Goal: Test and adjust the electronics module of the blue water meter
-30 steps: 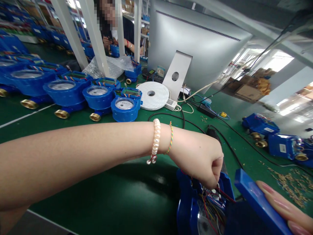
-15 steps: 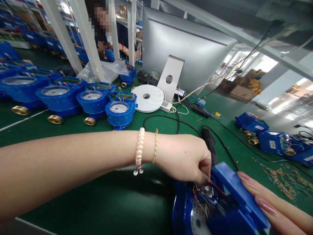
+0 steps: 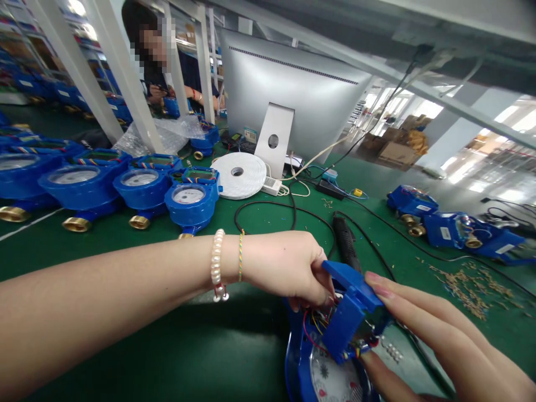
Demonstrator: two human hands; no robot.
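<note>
In front of me a blue water meter (image 3: 295, 357) stands on the green table, its round dial (image 3: 335, 377) partly showing. My right hand (image 3: 444, 329) grips a blue plastic cover (image 3: 345, 312), fingers on its top edge and thumb below; the cover is tilted up over the meter. Circuit parts and coloured wires show at its underside. From the left, my left hand (image 3: 288, 268) reaches to the opening behind the cover. Its fingers are curled and pinched among red and yellow wires (image 3: 310, 326); the fingertips and whatever they hold are hidden.
Several blue water meters (image 3: 190, 204) line the left; more blue units (image 3: 446, 229) lie at right. A white tape roll (image 3: 238, 176) sits before a monitor (image 3: 288, 84). Behind the meter lie a black-handled tool (image 3: 345, 243), a cable and scattered small parts (image 3: 473, 287). A co-worker (image 3: 154, 61) is beyond.
The blue cover has tilted more upright and now shows its underside with wires. My left fingers have gone deeper behind it. The right thumb now shows below. The view has shifted slightly.
</note>
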